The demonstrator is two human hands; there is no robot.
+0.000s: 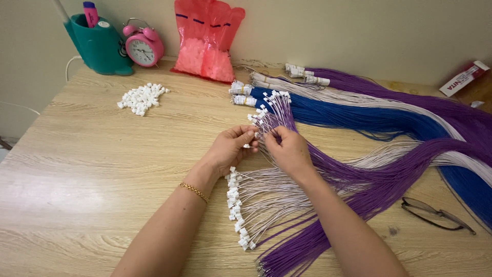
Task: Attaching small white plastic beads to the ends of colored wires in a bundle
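the big wooden table (102, 169) fills most of the frame. long bunches of wires lie across its right side, running from the far right toward the middle. the blue wires (359, 119) and the upper purple wires (410, 95) lie in the upper right, well apart from the hands.

the purple wires (369, 184) being worked on sweep in from the right edge, pass under the right hand, and fan up to the middle of the frame. their long way runs from lower right to upper middle, and their white plug ends (271, 105) sit just above both hands. a bunch of white wires (277, 197) lies just below the hands, with its plugs in a row at lower middle.

the left hand (230, 149) is curled, pinching a small white plug at its fingertips. the right hand (289, 149) is also closed narrow, pinching a thin purple wire. the two hands almost touch, and the right one is nearer the wire bunch.

a pile of loose white plugs (141, 97) sits in the upper left, nearer the left hand. glasses (435, 213) lie at lower right.
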